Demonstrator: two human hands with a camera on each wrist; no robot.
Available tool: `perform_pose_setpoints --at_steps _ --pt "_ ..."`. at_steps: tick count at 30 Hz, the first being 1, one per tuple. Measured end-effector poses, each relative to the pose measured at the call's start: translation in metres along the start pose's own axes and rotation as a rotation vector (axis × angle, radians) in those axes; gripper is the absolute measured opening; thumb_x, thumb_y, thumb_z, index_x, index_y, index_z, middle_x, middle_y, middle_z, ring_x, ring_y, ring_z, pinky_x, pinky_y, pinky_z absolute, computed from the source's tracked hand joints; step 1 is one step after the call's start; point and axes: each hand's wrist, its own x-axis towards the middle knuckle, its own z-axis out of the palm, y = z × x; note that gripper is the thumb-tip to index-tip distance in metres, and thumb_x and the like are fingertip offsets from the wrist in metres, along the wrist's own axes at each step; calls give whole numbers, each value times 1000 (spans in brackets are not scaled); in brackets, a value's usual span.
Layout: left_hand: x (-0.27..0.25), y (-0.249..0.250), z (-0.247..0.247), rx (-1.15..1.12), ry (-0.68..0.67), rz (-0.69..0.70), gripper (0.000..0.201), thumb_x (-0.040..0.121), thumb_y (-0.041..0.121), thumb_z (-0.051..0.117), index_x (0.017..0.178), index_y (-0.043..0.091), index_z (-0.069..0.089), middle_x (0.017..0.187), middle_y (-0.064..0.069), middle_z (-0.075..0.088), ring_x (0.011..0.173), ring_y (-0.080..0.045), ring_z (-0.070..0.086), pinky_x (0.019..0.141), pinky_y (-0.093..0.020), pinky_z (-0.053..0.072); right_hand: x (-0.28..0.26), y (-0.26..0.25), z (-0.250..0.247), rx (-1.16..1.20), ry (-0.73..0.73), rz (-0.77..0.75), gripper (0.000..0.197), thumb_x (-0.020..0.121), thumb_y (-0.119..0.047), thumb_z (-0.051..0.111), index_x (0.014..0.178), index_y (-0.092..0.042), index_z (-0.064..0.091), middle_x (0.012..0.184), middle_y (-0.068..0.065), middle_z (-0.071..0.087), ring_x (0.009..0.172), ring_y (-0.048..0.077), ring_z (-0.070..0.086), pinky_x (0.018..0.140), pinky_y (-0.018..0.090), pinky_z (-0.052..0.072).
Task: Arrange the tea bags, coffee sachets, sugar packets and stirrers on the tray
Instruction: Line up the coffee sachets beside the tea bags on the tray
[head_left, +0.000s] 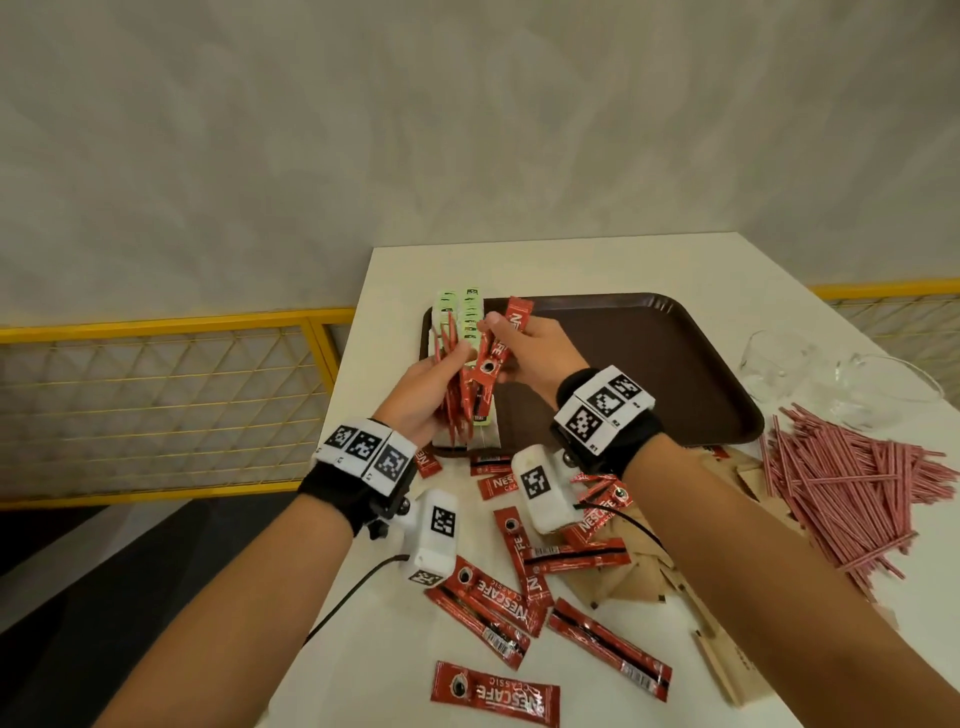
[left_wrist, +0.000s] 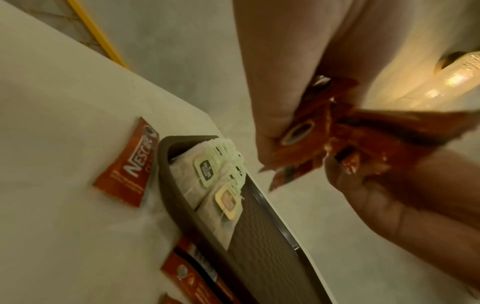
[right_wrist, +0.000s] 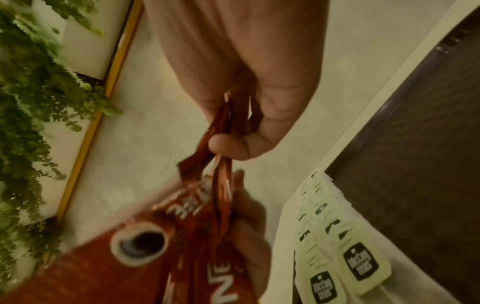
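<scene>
Both hands hold one bundle of red coffee sachets (head_left: 480, 371) upright above the left end of the brown tray (head_left: 649, 364). My left hand (head_left: 441, 382) grips the bundle's lower part. My right hand (head_left: 501, 335) pinches its upper part, seen close as the sachets (right_wrist: 221, 185) between thumb and fingers. Tea bags (head_left: 467, 312) with green tags lie in two rows along the tray's left side, also tea bags (left_wrist: 215, 181). More sachets (head_left: 493, 691) are scattered on the white table in front. Brown sugar packets (head_left: 639, 566) and red-striped stirrers (head_left: 841, 499) lie to the right.
Two clear glass bowls (head_left: 779, 364) (head_left: 888, 389) stand right of the tray. One sachet (left_wrist: 130, 164) lies against the tray's near left corner. A yellow mesh railing (head_left: 156, 405) runs beyond the table's left edge. Most of the tray's floor is bare.
</scene>
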Motion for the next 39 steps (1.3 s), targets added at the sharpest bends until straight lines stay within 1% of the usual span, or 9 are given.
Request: perform_pose_setpoints --at_steps 2,5,9,14,17,21,27,32,39 --pt "0 2 4 34 -33 -14 38 97 28 47 130 10 49 123 -11 62 111 -21 60 90 -30 50 7 1 5 60 17 17 27 97 -20 50 110 1 62 106 20 66 86 28 67 79 41 56" --pt "4 2 0 68 -63 -36 36 95 20 51 129 8 50 115 -11 65 101 -19 64 80 -28 54 16 0 4 11 38 36 28 97 -20 50 107 3 63 110 23 66 101 36 64 91 48 52" --pt "13 1 -6 140 -8 21 29 90 6 56 119 5 55 86 -4 66 65 -7 66 51 -18 50 26 3 -2 0 -5 30 31 97 -26 48 109 -3 64 111 19 66 102 32 65 91 46 52" --pt "34 10 -10 187 47 57 32 86 3 61 117 6 56 97 -10 68 85 -21 66 80 -33 55 40 6 -16 180 -62 73 30 97 -32 48 106 -10 66 96 12 57 73 17 50 53 20 46" --pt "46 17 -14 171 50 62 38 84 1 61 120 6 54 103 -12 67 90 -23 66 82 -36 53 54 8 -30 305 -99 95 26 95 -27 53 95 -6 67 81 8 52 58 10 46 53 17 45" --pt "61 21 -11 121 93 76 38 86 -1 57 123 2 52 104 -11 66 90 -21 65 84 -34 53 65 10 -39 454 -180 116 16 89 -20 60 95 -6 66 90 8 62 71 10 58 67 17 54" --pt "85 19 2 133 138 120 39 83 10 64 121 12 56 114 -10 67 104 -24 64 89 -37 51 83 16 -38 259 -257 134 3 88 -11 62 90 -9 61 93 4 66 85 13 65 71 24 55" --pt "102 37 -8 291 227 227 31 83 10 66 113 11 59 106 -9 69 95 -23 67 86 -39 53 101 11 -51 73 -293 148 3 93 -11 55 94 -11 58 99 13 62 79 13 63 62 22 56" --pt "120 59 -15 494 186 287 28 79 13 71 103 19 59 94 3 69 82 -6 68 70 -20 53 122 13 -54 -341 -452 162 6 96 -10 48 99 -7 52 89 7 56 83 14 61 54 19 55"
